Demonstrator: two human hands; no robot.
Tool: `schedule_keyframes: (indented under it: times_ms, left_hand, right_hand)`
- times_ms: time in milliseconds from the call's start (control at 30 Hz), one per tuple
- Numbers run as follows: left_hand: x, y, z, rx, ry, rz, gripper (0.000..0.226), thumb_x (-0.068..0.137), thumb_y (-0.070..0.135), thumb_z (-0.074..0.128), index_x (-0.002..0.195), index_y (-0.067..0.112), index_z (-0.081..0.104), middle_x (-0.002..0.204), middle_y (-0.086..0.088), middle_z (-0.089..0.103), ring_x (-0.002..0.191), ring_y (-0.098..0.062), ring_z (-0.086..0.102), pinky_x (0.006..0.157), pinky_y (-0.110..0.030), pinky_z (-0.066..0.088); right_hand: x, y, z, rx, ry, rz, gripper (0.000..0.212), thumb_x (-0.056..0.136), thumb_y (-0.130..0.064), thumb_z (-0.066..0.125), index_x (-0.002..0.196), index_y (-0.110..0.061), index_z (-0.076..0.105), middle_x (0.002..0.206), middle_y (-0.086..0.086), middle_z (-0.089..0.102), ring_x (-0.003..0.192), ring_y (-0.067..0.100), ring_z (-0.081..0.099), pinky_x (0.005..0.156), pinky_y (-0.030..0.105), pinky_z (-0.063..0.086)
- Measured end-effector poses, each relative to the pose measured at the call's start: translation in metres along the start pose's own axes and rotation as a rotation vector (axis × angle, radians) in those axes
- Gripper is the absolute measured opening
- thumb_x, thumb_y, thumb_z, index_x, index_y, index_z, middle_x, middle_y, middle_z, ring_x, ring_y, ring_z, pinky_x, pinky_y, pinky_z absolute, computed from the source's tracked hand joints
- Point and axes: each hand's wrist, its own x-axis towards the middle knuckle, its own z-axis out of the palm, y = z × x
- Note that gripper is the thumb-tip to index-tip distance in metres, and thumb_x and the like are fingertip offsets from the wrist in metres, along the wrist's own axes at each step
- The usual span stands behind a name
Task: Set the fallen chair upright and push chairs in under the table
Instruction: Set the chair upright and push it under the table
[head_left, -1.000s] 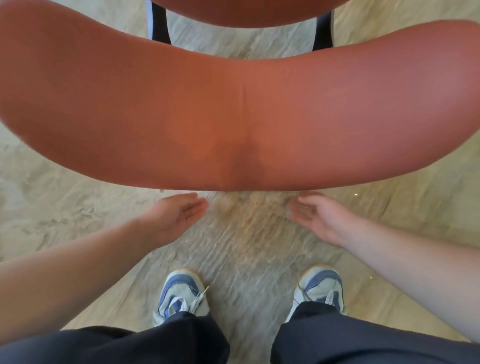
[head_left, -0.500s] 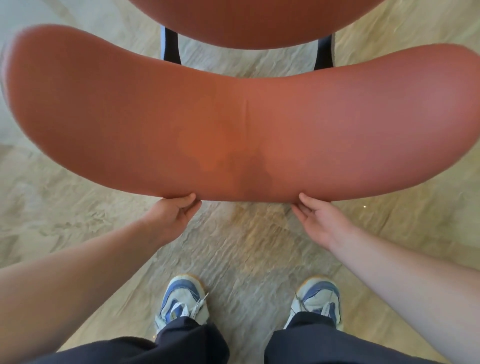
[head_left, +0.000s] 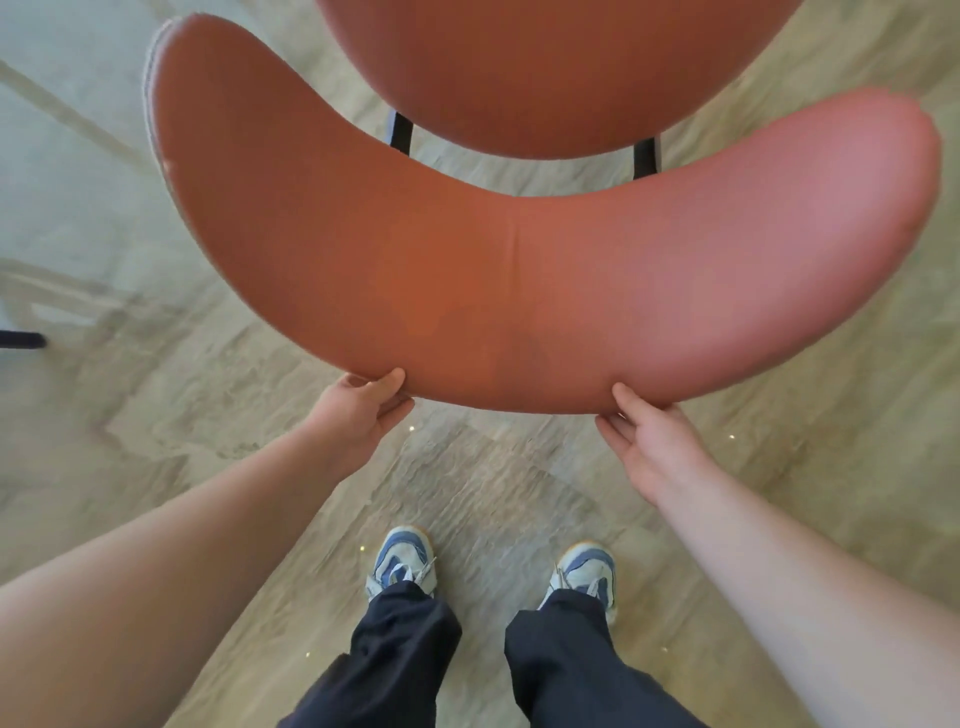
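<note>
A chair with a curved, rust-orange padded backrest (head_left: 519, 280) stands upright right in front of me, its round seat (head_left: 545, 67) beyond and two black back posts (head_left: 401, 132) showing between them. My left hand (head_left: 358, 415) grips the backrest's near edge, thumb on top and fingers under it. My right hand (head_left: 649, 441) holds the same edge further right, thumb against the padding, fingers spread below. No table is in view.
The floor is pale wood-look planks (head_left: 493, 493). My two blue and white shoes (head_left: 402, 564) stand just behind the chair. A dark object (head_left: 21, 340) pokes in at the left edge, beside pale streaks on the floor.
Both hands closed onto the backrest's near edge. The chair has shifted away from me and more of its seat and backrest ends now show.
</note>
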Motion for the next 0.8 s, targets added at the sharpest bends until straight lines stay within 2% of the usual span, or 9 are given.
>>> schedule_keyframes:
  times_ms: [67,133,367,433,533,600,667,800]
  left_hand:
    - [-0.024,0.028,0.013,-0.010,0.018,0.010,0.015,0.105,0.011,0.062,0.118,0.005,0.060,0.136,-0.018,0.066,0.111,-0.026,0.069,0.100,-0.038,0.052]
    - [-0.044,0.055,0.026,-0.018,0.035,0.017,0.021,0.105,0.016,0.063,0.123,0.005,0.059,0.134,-0.018,0.067,0.114,-0.028,0.068,0.100,-0.038,0.053]
    - [-0.095,0.154,0.075,0.033,0.182,0.102,0.020,0.102,0.020,0.069,0.111,0.004,0.061,0.128,-0.021,0.069,0.109,-0.031,0.071,0.088,-0.038,0.059]
    - [-0.103,0.178,0.087,0.036,0.169,0.128,0.027,0.102,0.019,0.068,0.121,0.001,0.060,0.130,-0.022,0.069,0.110,-0.031,0.071,0.084,-0.037,0.060]
    - [-0.114,0.216,0.107,0.022,0.148,0.179,0.038,0.103,0.015,0.067,0.135,0.000,0.053,0.131,-0.021,0.069,0.102,-0.028,0.073,0.075,-0.033,0.063]
    - [-0.117,0.243,0.119,0.022,0.140,0.201,0.036,0.102,0.015,0.068,0.132,0.001,0.052,0.129,-0.019,0.068,0.100,-0.029,0.074,0.071,-0.032,0.065]
    - [-0.119,0.269,0.128,0.027,0.142,0.214,0.027,0.101,0.017,0.070,0.120,0.007,0.054,0.125,-0.018,0.068,0.099,-0.029,0.075,0.070,-0.032,0.066]
    - [-0.122,0.326,0.150,0.064,0.120,0.224,0.023,0.097,0.022,0.075,0.111,0.017,0.058,0.123,-0.015,0.070,0.099,-0.028,0.076,0.080,-0.039,0.064]
  right_hand:
    - [-0.019,-0.029,0.014,-0.008,0.021,0.007,0.030,0.096,-0.006,0.064,0.123,-0.012,0.054,0.132,0.010,0.062,0.120,0.027,0.061,0.103,0.040,0.047]
    - [-0.037,-0.057,0.027,-0.014,0.030,0.014,0.026,0.096,-0.006,0.065,0.119,-0.012,0.055,0.132,0.012,0.062,0.117,0.028,0.061,0.104,0.041,0.047]
    - [-0.083,-0.159,0.073,-0.086,0.048,0.001,0.015,0.092,-0.010,0.071,0.099,-0.013,0.058,0.125,0.014,0.066,0.114,0.031,0.065,0.085,0.040,0.055]
    - [-0.091,-0.183,0.087,-0.104,0.057,-0.023,0.015,0.091,-0.012,0.072,0.099,-0.013,0.059,0.124,0.015,0.067,0.111,0.031,0.067,0.079,0.040,0.057]
    - [-0.099,-0.219,0.109,-0.119,0.086,-0.057,0.017,0.091,-0.015,0.073,0.099,-0.015,0.059,0.125,0.015,0.067,0.112,0.033,0.066,0.080,0.044,0.058]
    - [-0.104,-0.244,0.126,-0.119,0.116,-0.074,0.017,0.090,-0.017,0.074,0.098,-0.016,0.059,0.125,0.013,0.066,0.112,0.033,0.066,0.079,0.044,0.059]
    - [-0.110,-0.270,0.142,-0.122,0.137,-0.088,0.017,0.091,-0.019,0.073,0.100,-0.015,0.059,0.124,0.012,0.066,0.110,0.032,0.067,0.075,0.044,0.061]
    - [-0.126,-0.326,0.180,-0.115,0.161,-0.106,0.017,0.092,-0.022,0.071,0.104,-0.016,0.059,0.115,0.004,0.066,0.097,0.021,0.067,0.061,0.039,0.063]
